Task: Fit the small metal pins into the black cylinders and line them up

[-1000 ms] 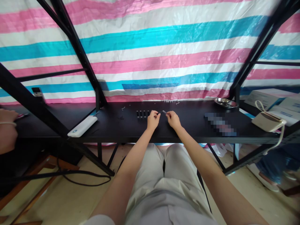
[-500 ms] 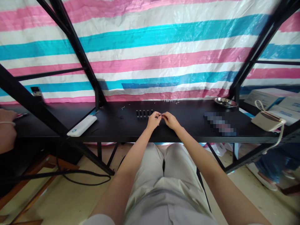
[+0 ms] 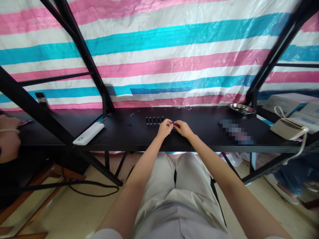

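Observation:
My left hand (image 3: 165,128) and my right hand (image 3: 182,128) meet above the black table (image 3: 124,136), fingertips pinched together. Between them is a small dark piece (image 3: 173,123), too small and too covered by the fingers to name. Both hands seem closed on it. Just left of my left hand, several short black cylinders (image 3: 154,120) with light ends stand in a row. Farther back lies a row of small white pins or bits (image 3: 179,107), with a curled white scrap (image 3: 190,108) beside it.
A white oblong device (image 3: 89,133) lies at the left, near a black frame post. To the right are a shiny metal dish (image 3: 241,109), a blurred-out flat item (image 3: 236,132) and a beige pouch (image 3: 287,128) with a strap. Another person's hand (image 3: 9,127) is at far left.
The view has shifted slightly. My hands stay together over the same spot, with the fingers of my right hand turned a little around the small dark piece.

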The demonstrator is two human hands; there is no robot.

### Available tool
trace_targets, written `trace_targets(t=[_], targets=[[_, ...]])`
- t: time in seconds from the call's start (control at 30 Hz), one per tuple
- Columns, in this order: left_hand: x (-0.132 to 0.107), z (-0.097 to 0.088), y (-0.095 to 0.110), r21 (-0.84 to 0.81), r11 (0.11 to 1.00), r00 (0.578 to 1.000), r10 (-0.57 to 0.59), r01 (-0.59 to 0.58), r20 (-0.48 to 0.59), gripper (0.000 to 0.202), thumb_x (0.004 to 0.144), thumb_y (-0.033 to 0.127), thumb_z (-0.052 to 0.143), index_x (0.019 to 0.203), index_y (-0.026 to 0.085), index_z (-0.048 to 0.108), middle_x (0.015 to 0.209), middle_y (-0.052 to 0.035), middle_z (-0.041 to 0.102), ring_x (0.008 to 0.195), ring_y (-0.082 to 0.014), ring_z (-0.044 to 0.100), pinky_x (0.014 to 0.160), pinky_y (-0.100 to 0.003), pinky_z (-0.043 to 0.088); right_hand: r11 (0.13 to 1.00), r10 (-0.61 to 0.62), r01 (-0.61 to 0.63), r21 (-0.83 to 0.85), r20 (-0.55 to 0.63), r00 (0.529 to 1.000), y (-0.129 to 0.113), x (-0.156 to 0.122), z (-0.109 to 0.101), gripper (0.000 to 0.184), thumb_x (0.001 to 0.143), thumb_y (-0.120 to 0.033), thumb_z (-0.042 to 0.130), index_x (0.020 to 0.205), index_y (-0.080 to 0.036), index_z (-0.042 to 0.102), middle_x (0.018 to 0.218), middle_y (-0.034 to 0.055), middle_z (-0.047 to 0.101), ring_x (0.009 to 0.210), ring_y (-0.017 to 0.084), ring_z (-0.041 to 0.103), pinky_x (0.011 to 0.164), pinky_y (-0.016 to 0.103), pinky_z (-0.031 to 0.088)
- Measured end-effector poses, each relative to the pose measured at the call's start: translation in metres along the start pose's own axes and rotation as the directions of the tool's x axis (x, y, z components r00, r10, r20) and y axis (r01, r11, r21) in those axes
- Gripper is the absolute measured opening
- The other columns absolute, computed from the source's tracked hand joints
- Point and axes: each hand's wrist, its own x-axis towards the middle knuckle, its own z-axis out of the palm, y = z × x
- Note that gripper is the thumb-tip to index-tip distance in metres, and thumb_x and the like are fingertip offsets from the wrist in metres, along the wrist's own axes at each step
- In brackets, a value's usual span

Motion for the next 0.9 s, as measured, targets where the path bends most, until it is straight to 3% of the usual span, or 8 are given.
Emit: trace_targets(t=[0.13, 0.27, 0.37, 0.47, 0.63, 0.9], targets=[[0.001, 0.000, 0.000, 0.023, 1.000, 1.000, 0.013, -0.012, -0.023, 0.012, 0.075, 0.023, 0.049, 0.085, 0.017, 0.052, 0.059, 0.0045, 0.056, 0.039, -0.0056, 0.047, 0.043, -0.018, 0.037, 0.973, 0.229, -0.227, 0.031, -0.138, 0.964, 0.023, 0.010, -0.007, 0.020, 0.076, -0.037, 0.054, 0.073, -0.017, 0.059, 0.063, 0.0011, 0.058, 0.056, 0.013, 0.050, 0.060, 0.025, 0.042], [0.003, 0.000, -0.003, 0.108, 0.994, 0.999, 0.031, -0.033, 0.017, 0.009, 0.074, 0.022, 0.048, 0.077, 0.016, 0.055, 0.057, 0.0034, 0.057, 0.046, -0.0062, 0.049, 0.051, -0.018, 0.040, 0.867, 0.479, -0.498, -0.025, -0.235, 0.846, 0.057, 0.023, -0.026, 0.015, 0.069, -0.031, 0.060, 0.068, -0.016, 0.060, 0.065, 0.0025, 0.062, 0.063, 0.015, 0.056, 0.065, 0.026, 0.043], [0.004, 0.000, -0.005, 0.142, 0.989, 0.998, 0.038, -0.045, 0.050, 0.011, 0.074, 0.022, 0.047, 0.073, 0.016, 0.056, 0.056, 0.0030, 0.057, 0.048, -0.0068, 0.050, 0.053, -0.019, 0.040, 0.786, 0.583, -0.616, -0.061, -0.262, 0.769, 0.079, 0.031, -0.038, 0.013, 0.068, -0.028, 0.061, 0.071, -0.015, 0.062, 0.069, 0.0036, 0.064, 0.065, 0.015, 0.057, 0.067, 0.027, 0.044], [0.004, 0.000, -0.008, 0.155, 0.986, 0.997, 0.050, -0.060, 0.066, 0.013, 0.075, 0.022, 0.047, 0.071, 0.016, 0.056, 0.054, 0.0026, 0.057, 0.049, -0.0071, 0.050, 0.054, -0.019, 0.040, 0.741, 0.634, -0.664, -0.096, -0.225, 0.740, 0.093, 0.037, -0.041, 0.014, 0.070, -0.027, 0.061, 0.076, -0.015, 0.064, 0.074, 0.0043, 0.065, 0.063, 0.014, 0.057, 0.065, 0.026, 0.045], [0.005, 0.001, -0.012, 0.173, 0.982, 0.994, 0.064, -0.079, 0.087, 0.014, 0.076, 0.023, 0.047, 0.071, 0.016, 0.057, 0.054, 0.0024, 0.057, 0.050, -0.0078, 0.052, 0.057, -0.019, 0.040, 0.729, 0.621, -0.652, -0.210, -0.198, 0.758, 0.100, 0.042, -0.037, 0.013, 0.070, -0.026, 0.062, 0.077, -0.016, 0.065, 0.078, 0.0054, 0.066, 0.071, 0.015, 0.059, 0.069, 0.026, 0.045], [0.006, 0.001, -0.016, 0.196, 0.976, 0.993, 0.079, -0.096, 0.089, 0.012, 0.075, 0.023, 0.048, 0.070, 0.017, 0.057, 0.055, 0.0028, 0.058, 0.053, -0.0087, 0.053, 0.060, -0.020, 0.041, 0.684, 0.652, -0.675, -0.277, -0.182, 0.736, 0.103, 0.048, -0.035, 0.015, 0.072, -0.028, 0.062, 0.081, -0.016, 0.065, 0.083, 0.0064, 0.066, 0.077, 0.017, 0.061, 0.072, 0.027, 0.047]])
